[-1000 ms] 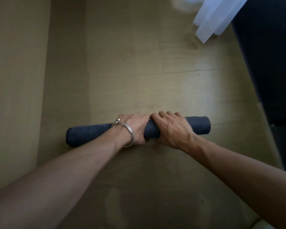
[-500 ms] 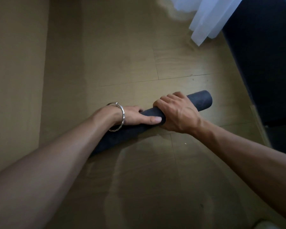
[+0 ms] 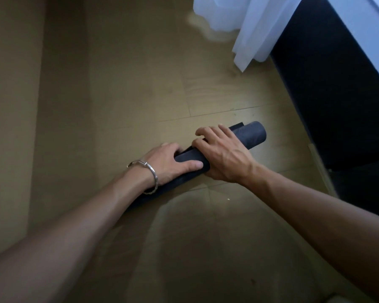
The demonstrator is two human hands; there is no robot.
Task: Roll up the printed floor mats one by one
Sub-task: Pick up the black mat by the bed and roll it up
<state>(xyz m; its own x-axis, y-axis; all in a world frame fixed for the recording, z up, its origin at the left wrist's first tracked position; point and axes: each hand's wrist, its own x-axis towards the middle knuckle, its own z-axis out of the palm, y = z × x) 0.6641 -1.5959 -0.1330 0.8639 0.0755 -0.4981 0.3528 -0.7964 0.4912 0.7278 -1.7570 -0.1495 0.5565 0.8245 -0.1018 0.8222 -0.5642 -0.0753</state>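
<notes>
A dark rolled-up floor mat [image 3: 253,134] lies slanted over the wooden floor, its right end raised toward the upper right, with a loose edge showing along the top. My right hand [image 3: 222,156] grips the roll around its middle. My left hand [image 3: 170,164], with a silver bracelet on the wrist, holds the roll just left of it, thumb lying along the tube. The roll's lower left part is hidden behind my left forearm.
A white sheer curtain [image 3: 249,31] hangs at the top right. A dark piece of furniture [image 3: 337,95] runs down the right side. A tan wall or panel [image 3: 11,106] stands at the left. The wooden floor [image 3: 140,84] stretches ahead.
The roll lay level on the floor a second ago; its right end has since swung up and away, so it now slants. Both hands kept hold of it.
</notes>
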